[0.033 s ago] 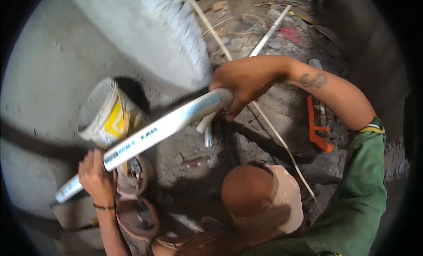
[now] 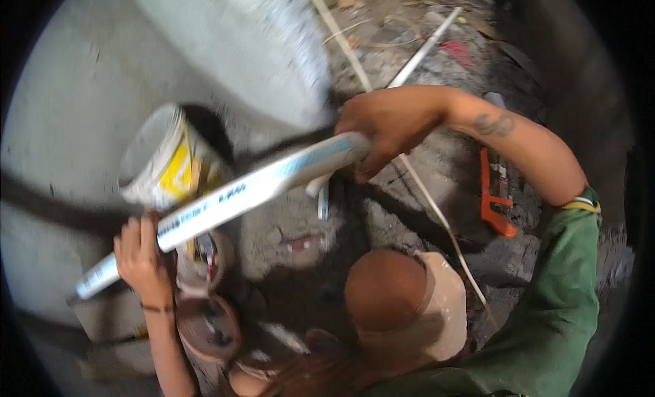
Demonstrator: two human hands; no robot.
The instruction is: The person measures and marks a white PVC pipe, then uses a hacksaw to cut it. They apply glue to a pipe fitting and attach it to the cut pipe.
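Note:
A white plastic pipe (image 2: pixel 225 199) with blue printing slants across the view, its far right end higher than its near left end. The fingers of my left hand (image 2: pixel 143 253) wrap around it close to its left end. At the upper right end my right hand (image 2: pixel 389 127) grips the pipe, its fingers partly hidden behind it. Just below that end a short pale pipe piece (image 2: pixel 319 185) and a small blue-and-white piece (image 2: pixel 323 204) show, partly covered.
A white bucket with a yellow label (image 2: pixel 179 166) leans at the left by the grey wall (image 2: pixel 68 124). Two small tubs (image 2: pixel 205 329) with items inside stand below the pipe. An orange-handled hacksaw (image 2: pixel 495 209) lies right. A thin pale strip (image 2: pixel 443 230) and another white pipe (image 2: pixel 423 52) cross the rubble.
The view has shifted slightly. Both hands keep their hold on the pipe, whose right end sits a little farther right and left end a little farther left in the picture.

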